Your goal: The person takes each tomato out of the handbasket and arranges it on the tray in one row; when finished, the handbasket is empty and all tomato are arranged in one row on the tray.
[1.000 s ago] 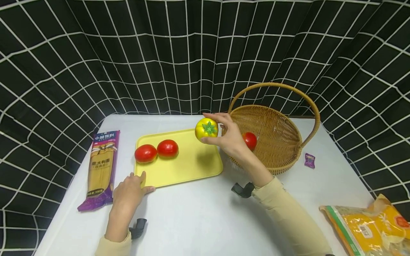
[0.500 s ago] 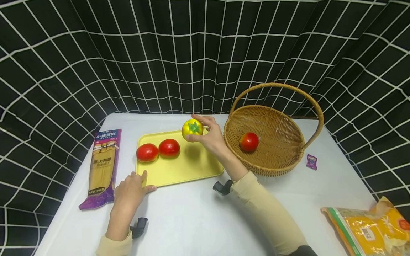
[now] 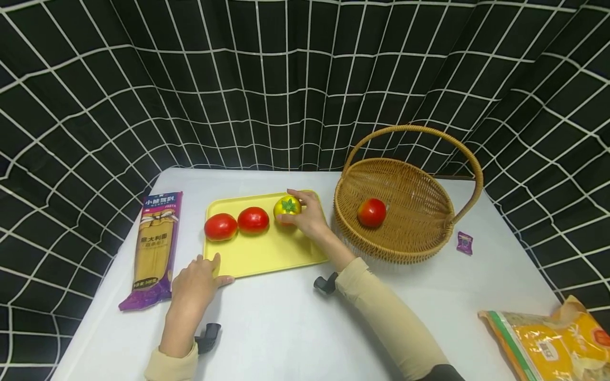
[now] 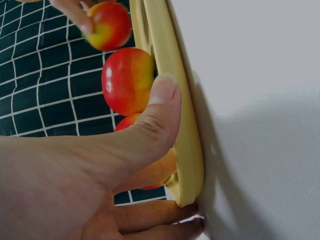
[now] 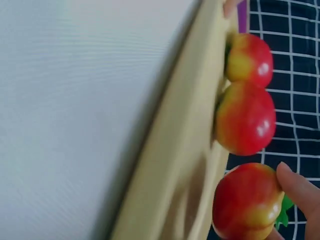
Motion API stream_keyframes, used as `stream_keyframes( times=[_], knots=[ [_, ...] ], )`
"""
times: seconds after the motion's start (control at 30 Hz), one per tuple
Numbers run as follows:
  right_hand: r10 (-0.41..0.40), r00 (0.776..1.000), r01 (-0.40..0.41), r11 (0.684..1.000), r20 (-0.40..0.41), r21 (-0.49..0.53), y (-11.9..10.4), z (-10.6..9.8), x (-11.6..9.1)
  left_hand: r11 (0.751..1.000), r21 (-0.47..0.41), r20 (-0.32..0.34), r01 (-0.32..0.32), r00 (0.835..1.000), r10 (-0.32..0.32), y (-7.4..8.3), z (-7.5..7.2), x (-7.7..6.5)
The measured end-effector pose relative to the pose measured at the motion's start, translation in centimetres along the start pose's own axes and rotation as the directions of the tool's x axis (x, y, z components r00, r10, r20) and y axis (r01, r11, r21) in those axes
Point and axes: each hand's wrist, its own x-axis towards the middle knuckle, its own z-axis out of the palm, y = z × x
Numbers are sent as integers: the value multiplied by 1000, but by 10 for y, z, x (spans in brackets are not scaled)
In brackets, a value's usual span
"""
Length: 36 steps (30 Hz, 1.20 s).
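Right hand (image 3: 312, 217): pinches glossy red-yellow, green-leaved round fruit (image 3: 288, 206) by its sides, over rectangular yellow tray (image 3: 267, 256), contact unclear, beside 2 glossy red fruits (image 3: 253, 220) | left hand (image 3: 194, 281): grips tray corner, likely steadying it

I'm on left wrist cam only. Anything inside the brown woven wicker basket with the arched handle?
Observer: Yes, the head view shows one glossy red round tomato inside the basket.
Operator: Does the red-and-yellow tomato with the green star-shaped top in the right hand touch the next one?
Observer: No, the right wrist view shows a narrow gap between it and the neighbouring shiny red oval tomato.
Operator: What's left of the yellow rectangular tray?
Observer: A long purple-edged packet of yellow pasta, lying flat.
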Motion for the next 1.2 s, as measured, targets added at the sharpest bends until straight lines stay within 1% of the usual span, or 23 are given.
stream_keyframes(
  times=[0.13,0.3,0.7,0.97,1.2],
  knots=[
    [30,999,-30,999,11,-27,7,6,-1,1000,2,-5,-3,1000,3,1,0,0],
    [60,997,-59,998,40,-29,10,11,-2,1000,9,-11,-7,1000,7,1,0,0],
    [79,996,-79,997,45,-4,8,14,-4,1000,7,-5,-4,1000,4,1,0,0],
    [72,995,-71,997,67,-3,8,13,-4,1000,-1,9,0,1000,0,0,0,1],
    [85,995,-85,996,47,-3,4,8,-6,1000,-2,10,1,1000,-1,-1,1,-1]
  ],
)
